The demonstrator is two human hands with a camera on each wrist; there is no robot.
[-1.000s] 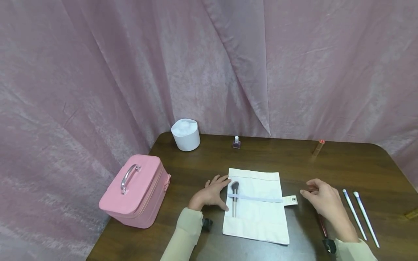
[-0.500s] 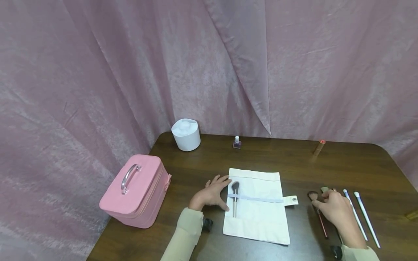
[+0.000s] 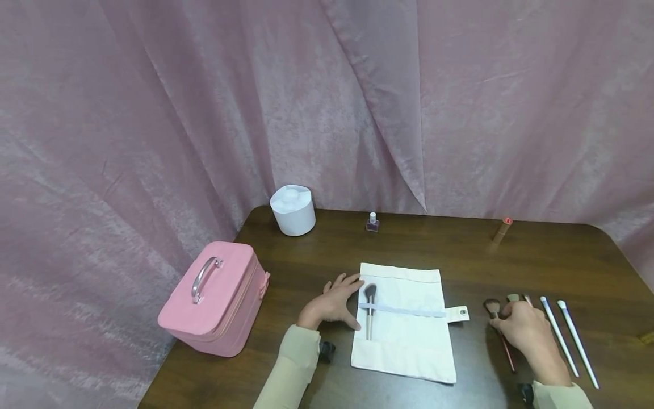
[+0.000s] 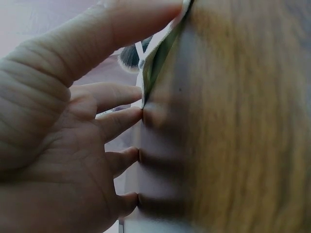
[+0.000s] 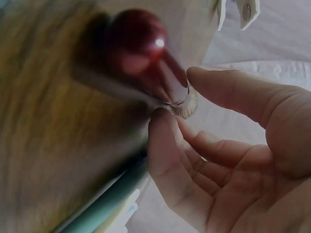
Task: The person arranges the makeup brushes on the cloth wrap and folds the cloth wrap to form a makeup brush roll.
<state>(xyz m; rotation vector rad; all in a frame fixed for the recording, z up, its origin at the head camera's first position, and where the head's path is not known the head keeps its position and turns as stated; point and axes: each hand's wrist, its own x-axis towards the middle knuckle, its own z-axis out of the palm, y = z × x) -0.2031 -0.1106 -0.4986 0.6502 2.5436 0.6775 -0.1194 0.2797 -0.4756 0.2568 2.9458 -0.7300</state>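
A white cloth brush roll (image 3: pixel 409 349) lies flat on the table, with a dark-bristled makeup brush (image 3: pixel 370 318) tucked under its elastic strap. My left hand (image 3: pixel 332 304) rests at the roll's left edge, thumb and fingers spread, fingertips on the cloth border (image 4: pixel 146 73). To the right of the roll, my right hand (image 3: pixel 526 329) pinches a red-handled makeup brush (image 5: pixel 141 43) near its ferrule, thumb on one side and index finger on the other. Its fluffy brown head (image 3: pixel 492 307) shows past the thumb. A green-tipped brush (image 3: pixel 513 297) is mostly hidden beneath this hand.
Two white-handled brushes (image 3: pixel 577 341) lie right of my right hand. A pink case (image 3: pixel 209 301) stands at the left. Along the back are a white tissue roll (image 3: pixel 293 216), a nail polish bottle (image 3: pixel 373 224) and a lipstick-like tube (image 3: pixel 503 230). A gold object (image 3: pixel 648 336) sits at the right.
My right hand has moved right and lowered among the loose brushes, and its thumb and finger now close on the red-handled brush. The left hand stays at the roll's edge.
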